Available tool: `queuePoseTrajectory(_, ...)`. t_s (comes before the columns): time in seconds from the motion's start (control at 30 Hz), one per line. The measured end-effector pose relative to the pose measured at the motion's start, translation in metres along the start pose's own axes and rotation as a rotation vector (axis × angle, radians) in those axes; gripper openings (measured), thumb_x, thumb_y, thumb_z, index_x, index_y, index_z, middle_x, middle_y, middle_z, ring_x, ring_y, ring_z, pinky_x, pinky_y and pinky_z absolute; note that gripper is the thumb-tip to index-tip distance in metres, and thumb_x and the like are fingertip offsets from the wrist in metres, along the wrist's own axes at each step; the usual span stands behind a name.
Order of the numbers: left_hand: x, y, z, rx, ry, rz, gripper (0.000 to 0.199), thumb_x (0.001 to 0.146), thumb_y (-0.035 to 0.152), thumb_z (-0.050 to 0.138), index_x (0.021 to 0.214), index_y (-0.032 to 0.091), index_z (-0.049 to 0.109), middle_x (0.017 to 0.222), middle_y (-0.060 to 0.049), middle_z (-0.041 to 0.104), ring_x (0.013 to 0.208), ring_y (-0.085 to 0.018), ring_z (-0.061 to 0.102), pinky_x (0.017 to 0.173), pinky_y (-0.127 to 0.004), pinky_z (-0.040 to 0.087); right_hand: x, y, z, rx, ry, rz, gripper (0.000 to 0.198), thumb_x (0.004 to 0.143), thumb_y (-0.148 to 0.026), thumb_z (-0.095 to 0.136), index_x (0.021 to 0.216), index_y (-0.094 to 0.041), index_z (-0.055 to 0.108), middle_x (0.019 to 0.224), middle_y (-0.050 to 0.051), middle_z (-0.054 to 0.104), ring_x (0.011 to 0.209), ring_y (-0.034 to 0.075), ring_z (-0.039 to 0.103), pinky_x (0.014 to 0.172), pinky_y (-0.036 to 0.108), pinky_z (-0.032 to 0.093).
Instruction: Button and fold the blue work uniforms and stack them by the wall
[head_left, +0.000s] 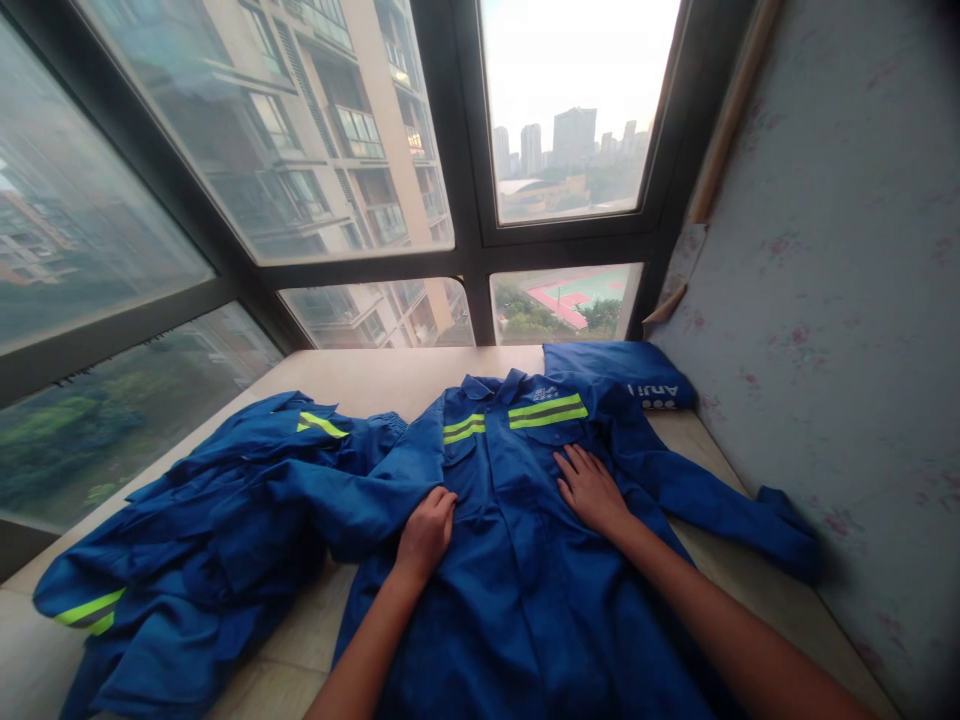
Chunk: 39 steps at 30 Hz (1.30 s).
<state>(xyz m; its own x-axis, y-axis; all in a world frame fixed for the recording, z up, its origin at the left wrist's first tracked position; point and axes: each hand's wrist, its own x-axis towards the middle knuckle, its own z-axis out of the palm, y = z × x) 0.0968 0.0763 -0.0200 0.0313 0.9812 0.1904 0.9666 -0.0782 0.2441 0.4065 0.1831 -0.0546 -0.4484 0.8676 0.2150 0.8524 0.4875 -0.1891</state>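
A blue work jacket [517,560] with yellow-green and grey reflective bands across the chest lies front up, its collar toward the window. My left hand [426,530] has its fingers curled at the jacket's side, near the armpit, pinching the cloth there. Flat on the chest, just below the pocket flap on the other side, rests my right hand [590,487] with its fingers spread. One sleeve stretches out toward the wall; the other runs left over a second crumpled blue garment [202,560], which also has reflective bands.
A folded blue item with white lettering [664,390] sits at the back right, by the papered wall [840,300]. Dark window frames [465,200] enclose the pale sill [330,370] at the back and left. Loose wallpaper curls near the window corner.
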Motion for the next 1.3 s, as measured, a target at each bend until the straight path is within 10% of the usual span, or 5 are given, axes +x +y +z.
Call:
queuePoseTrajectory(0.53, 0.099, -0.065, 0.045, -0.052, 0.058, -0.188, 0.048, 0.089, 0.027, 0.038, 0.133, 0.013, 0.053, 0.141, -0.014, 0.054, 0.138, -0.029, 0.041, 0.12, -0.046, 0.021, 0.0, 0.003, 0.001, -0.014, -0.009, -0.004, 0.05, 0.096, -0.035, 0.038, 0.143, -0.019, 0.047, 0.151, 0.01, 0.041, 0.141, 0.026, 0.032, 0.116, 0.042, 0.025)
queuePoseTrajectory(0.9, 0.123, -0.083, 0.029, -0.195, 0.069, -0.187, 0.032, 0.092, 0.033, 0.038, 0.096, 0.019, 0.066, 0.096, -0.007, 0.071, 0.105, -0.024, 0.063, 0.104, -0.041, 0.044, -0.002, 0.003, 0.001, -0.001, 0.01, -0.001, 0.05, 0.095, -0.034, 0.04, 0.142, -0.019, 0.048, 0.151, 0.01, 0.042, 0.141, 0.026, 0.033, 0.116, 0.042, 0.026)
queuePoseTrajectory(1.17, 0.12, -0.06, 0.011, -0.257, -0.101, -0.024, 0.027, 0.078, 0.028, 0.058, 0.102, 0.017, 0.064, 0.118, -0.012, 0.063, 0.117, -0.027, 0.054, 0.106, -0.043, 0.04, -0.002, 0.003, 0.002, 0.009, 0.018, -0.006, 0.049, 0.094, -0.033, 0.041, 0.141, -0.02, 0.049, 0.15, 0.011, 0.042, 0.14, 0.026, 0.034, 0.115, 0.043, 0.027)
queuePoseTrajectory(1.3, 0.123, -0.063, -0.009, -0.242, -0.282, -0.024, 0.018, 0.07, 0.033, 0.065, 0.078, 0.017, 0.062, 0.085, -0.007, 0.065, 0.086, -0.025, 0.061, 0.082, -0.037, 0.048, -0.002, 0.002, -0.001, 0.018, 0.018, -0.003, 0.049, 0.094, -0.033, 0.041, 0.141, -0.02, 0.049, 0.15, 0.011, 0.042, 0.14, 0.026, 0.034, 0.115, 0.043, 0.027)
